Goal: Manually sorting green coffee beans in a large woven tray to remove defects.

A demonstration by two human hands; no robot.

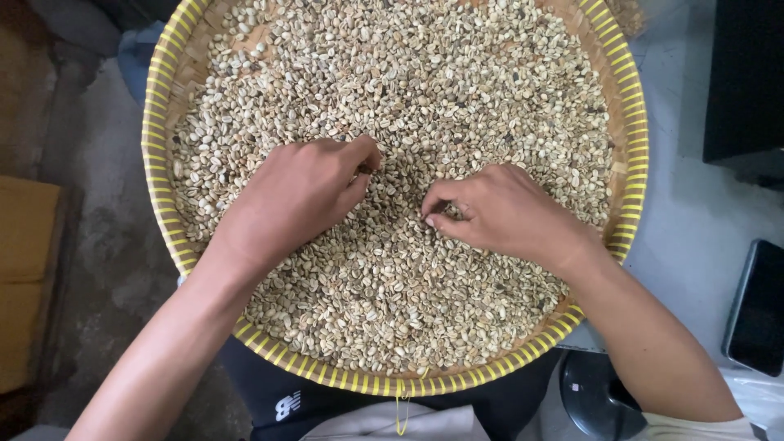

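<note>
A big round woven tray with a yellow-striped rim (635, 155) rests on my lap and is covered with pale green-beige beans (425, 90). My left hand (294, 200) lies on the beans just left of the tray's middle, fingers curled, thumb and fingertips pinched together at a dark bean. My right hand (502, 211) lies on the beans just right of the middle, its thumb and forefinger pinched together on a bean. The two hands are a few centimetres apart. Beans under both palms are hidden.
Grey concrete floor (98, 204) surrounds the tray. A brown cardboard piece (24, 278) lies at the left edge. A dark flat device (755, 310) sits at the right, a black box (747, 82) at upper right, and a dark round stool base (596, 396) lower right.
</note>
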